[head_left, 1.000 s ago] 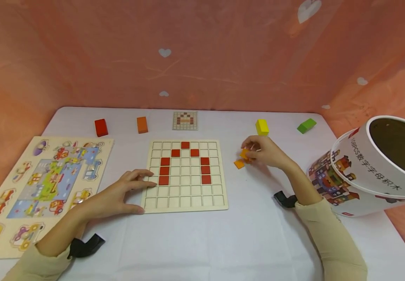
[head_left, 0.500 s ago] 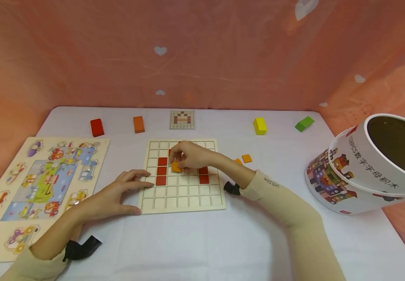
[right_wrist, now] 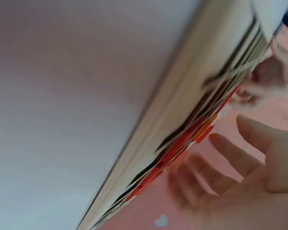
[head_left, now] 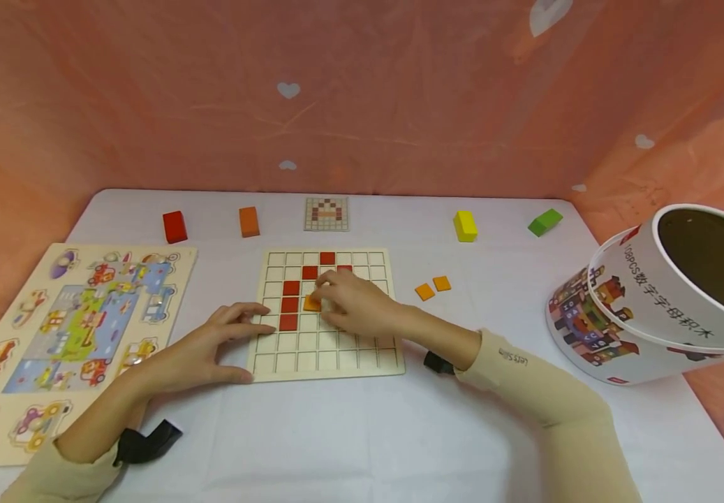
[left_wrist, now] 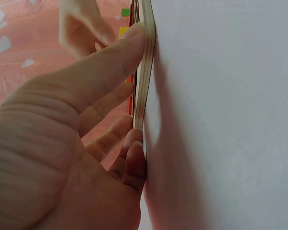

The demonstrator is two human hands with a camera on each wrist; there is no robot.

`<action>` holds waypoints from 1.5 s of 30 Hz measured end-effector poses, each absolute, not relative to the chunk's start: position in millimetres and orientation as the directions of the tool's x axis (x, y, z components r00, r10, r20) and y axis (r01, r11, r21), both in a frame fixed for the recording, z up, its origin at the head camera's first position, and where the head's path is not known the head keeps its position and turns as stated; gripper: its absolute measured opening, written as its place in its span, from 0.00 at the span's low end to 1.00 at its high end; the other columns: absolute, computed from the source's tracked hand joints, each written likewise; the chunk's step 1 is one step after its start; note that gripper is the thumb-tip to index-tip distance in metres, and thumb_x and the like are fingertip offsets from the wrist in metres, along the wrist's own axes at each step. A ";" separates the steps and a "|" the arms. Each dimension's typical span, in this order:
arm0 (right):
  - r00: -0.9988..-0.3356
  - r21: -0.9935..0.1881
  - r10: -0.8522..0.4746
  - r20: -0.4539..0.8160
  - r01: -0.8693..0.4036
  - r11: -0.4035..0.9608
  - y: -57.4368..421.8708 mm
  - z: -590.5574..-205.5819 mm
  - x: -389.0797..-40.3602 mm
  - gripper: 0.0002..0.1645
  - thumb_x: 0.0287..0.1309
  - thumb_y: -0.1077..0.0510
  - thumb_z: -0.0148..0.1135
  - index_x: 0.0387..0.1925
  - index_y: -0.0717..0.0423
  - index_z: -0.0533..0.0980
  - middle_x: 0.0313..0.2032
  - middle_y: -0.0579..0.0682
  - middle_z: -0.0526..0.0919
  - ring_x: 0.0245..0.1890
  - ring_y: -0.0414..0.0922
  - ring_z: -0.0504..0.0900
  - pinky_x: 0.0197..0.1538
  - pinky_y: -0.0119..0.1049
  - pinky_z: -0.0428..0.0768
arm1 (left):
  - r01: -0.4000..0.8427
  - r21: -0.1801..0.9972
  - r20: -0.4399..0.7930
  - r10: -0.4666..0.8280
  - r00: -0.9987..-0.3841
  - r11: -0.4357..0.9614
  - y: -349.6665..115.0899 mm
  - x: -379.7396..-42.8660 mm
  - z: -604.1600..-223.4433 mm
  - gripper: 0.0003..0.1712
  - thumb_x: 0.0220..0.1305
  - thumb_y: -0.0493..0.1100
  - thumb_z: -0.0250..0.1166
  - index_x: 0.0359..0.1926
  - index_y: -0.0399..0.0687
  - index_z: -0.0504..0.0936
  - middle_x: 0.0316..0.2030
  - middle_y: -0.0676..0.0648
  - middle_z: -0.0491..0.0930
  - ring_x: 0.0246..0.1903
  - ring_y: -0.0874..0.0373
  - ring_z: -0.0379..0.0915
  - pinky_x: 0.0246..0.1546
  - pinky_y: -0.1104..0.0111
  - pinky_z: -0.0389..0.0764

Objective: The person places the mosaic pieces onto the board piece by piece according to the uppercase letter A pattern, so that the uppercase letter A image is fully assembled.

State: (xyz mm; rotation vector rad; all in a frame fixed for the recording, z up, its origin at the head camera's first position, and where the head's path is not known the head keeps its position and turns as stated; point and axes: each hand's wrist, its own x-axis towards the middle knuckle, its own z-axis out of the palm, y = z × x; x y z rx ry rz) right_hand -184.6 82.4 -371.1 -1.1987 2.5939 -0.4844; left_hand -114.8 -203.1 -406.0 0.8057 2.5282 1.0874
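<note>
A square wooden grid board lies mid-table, with several red tiles set in its cells. Just right of the left red column sits an orange tile. My right hand is over the board, fingertips beside that tile; the right wrist view shows its fingers spread apart with nothing between them. It covers the board's right-hand red tiles in the head view. Along the board's left edge rests my left hand, fingers extended onto the rim, thumb against the edge in the left wrist view.
Two loose orange tiles lie right of the board. Behind it are a small pattern card and red, orange, yellow and green blocks. A vehicle puzzle lies left; a bucket stands right.
My right hand has carried an orange tile from the loose pile leftward onto the board, let go of it and drawn back slightly right. My left hand has stayed at the board's edge.
</note>
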 end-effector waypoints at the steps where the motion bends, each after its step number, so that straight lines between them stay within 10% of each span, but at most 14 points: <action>1: -0.625 -0.341 -0.775 -0.092 -0.712 0.614 85.4 -371.6 -180.3 0.26 0.69 0.52 0.60 0.65 0.55 0.74 0.67 0.55 0.70 0.64 0.52 0.68 0.61 0.49 0.70 | 0.386 0.732 -0.027 0.590 -0.807 0.562 -203.0 -115.1 -406.0 0.35 0.54 0.52 0.76 0.63 0.51 0.79 0.69 0.46 0.60 0.69 0.41 0.50 0.63 0.37 0.58; 7: -0.574 -0.139 -0.793 -0.206 -0.785 0.604 97.3 -376.0 -161.7 0.45 0.68 0.31 0.49 0.78 0.47 0.55 0.78 0.46 0.45 0.78 0.56 0.36 0.71 0.64 0.45 | 0.383 0.738 -0.029 0.593 -0.805 0.556 -202.9 -114.7 -405.7 0.35 0.54 0.53 0.76 0.63 0.50 0.79 0.69 0.46 0.60 0.69 0.41 0.51 0.63 0.37 0.58; 19: -0.525 -0.227 -0.813 -0.251 -0.785 0.577 96.6 -376.5 -165.9 0.45 0.70 0.31 0.46 0.78 0.48 0.53 0.78 0.44 0.44 0.78 0.55 0.35 0.72 0.64 0.41 | 0.381 0.743 -0.029 0.594 -0.804 0.551 -204.0 -114.7 -405.7 0.35 0.55 0.53 0.76 0.63 0.51 0.78 0.69 0.46 0.60 0.69 0.41 0.50 0.63 0.37 0.58; 32: -0.765 -0.713 -0.639 -0.080 -0.404 0.573 202.4 -367.5 -212.1 0.28 0.58 0.69 0.66 0.61 0.68 0.74 0.59 0.61 0.76 0.61 0.57 0.71 0.65 0.55 0.68 | 0.376 0.732 -0.040 0.587 -0.809 0.568 -202.0 -115.3 -404.5 0.35 0.53 0.51 0.77 0.63 0.51 0.79 0.69 0.46 0.60 0.69 0.41 0.50 0.64 0.38 0.57; 45: -0.820 -0.679 -0.554 -0.147 -0.324 0.659 256.9 -377.5 -228.3 0.14 0.57 0.72 0.67 0.46 0.69 0.78 0.43 0.58 0.82 0.41 0.51 0.76 0.48 0.40 0.76 | 0.378 0.737 -0.033 0.588 -0.808 0.560 -202.3 -114.9 -405.6 0.35 0.54 0.51 0.77 0.63 0.51 0.79 0.69 0.47 0.60 0.69 0.42 0.51 0.63 0.38 0.58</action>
